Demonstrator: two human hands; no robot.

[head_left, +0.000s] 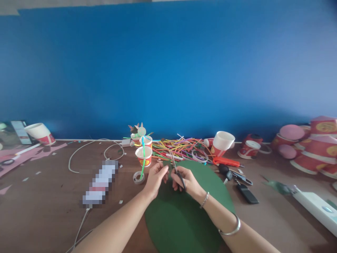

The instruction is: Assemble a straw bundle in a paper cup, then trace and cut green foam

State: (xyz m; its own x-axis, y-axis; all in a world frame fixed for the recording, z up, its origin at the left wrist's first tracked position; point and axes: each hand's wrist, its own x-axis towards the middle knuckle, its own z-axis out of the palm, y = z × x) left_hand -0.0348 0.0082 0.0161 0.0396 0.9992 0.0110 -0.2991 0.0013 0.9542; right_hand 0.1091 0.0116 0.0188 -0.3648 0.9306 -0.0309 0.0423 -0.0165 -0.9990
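Observation:
My right hand [185,180] is closed round a pair of scissors [179,177] with dark handles, their blades pointing up and away from me. Close beside it, my left hand [156,177] has its fingers curled in a pinch. Whatever it may hold is too small or hidden to make out. Both hands are above the far part of a large round green sheet [184,218] on the table. Left of my left hand stand a red and white paper cup [144,158] with a green straw [143,165] and a roll of tape [138,177].
Colourful straws [179,149] lie heaped along the blue wall [168,70]. A white cup [222,142], an orange tool [226,161] and keys [225,171] are to the right. A phone [100,182] with a cable lies left. Stacked cup crafts [313,151] stand far right, near a white power strip [316,207].

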